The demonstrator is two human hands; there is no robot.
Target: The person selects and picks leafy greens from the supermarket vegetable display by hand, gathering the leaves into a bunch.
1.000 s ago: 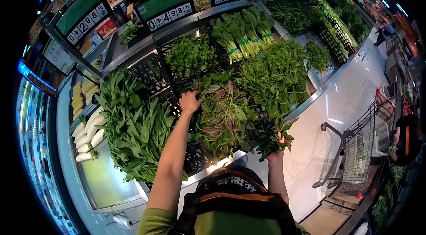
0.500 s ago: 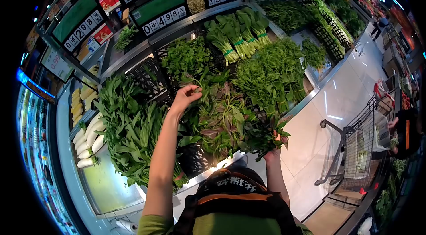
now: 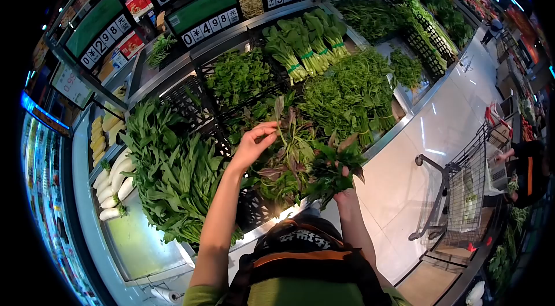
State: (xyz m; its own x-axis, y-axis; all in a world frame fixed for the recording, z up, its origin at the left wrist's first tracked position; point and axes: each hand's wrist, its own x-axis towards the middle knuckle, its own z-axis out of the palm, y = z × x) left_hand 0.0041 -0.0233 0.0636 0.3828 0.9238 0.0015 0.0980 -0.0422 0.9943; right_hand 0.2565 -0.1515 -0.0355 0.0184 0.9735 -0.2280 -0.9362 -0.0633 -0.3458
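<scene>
My left hand (image 3: 257, 143) pinches a single leafy stem (image 3: 281, 118) between thumb and fingers, holding it upright above the pile of purple-green leaves (image 3: 289, 158). My right hand (image 3: 346, 183) is closed around a bunch of dark green leaves (image 3: 332, 168) at the front right of that pile; the leaves hide part of its fingers. Long-leaved greens (image 3: 179, 173) lie to the left of my left arm. Beyond the pile are curly greens (image 3: 240, 76), feathery greens (image 3: 347, 98) and bok choy tied with green bands (image 3: 305, 46).
White radishes (image 3: 118, 176) lie at the left. Price signs (image 3: 205, 20) stand along the back of the display. On the right are a metal shopping cart (image 3: 462, 196) on the tiled floor and a person in dark clothing (image 3: 529, 173). A distant person (image 3: 492, 31) stands in the aisle.
My left hand has lifted from the leaves and moved right, now with a stem in its fingers. My right hand has moved left and slightly up with its bunch.
</scene>
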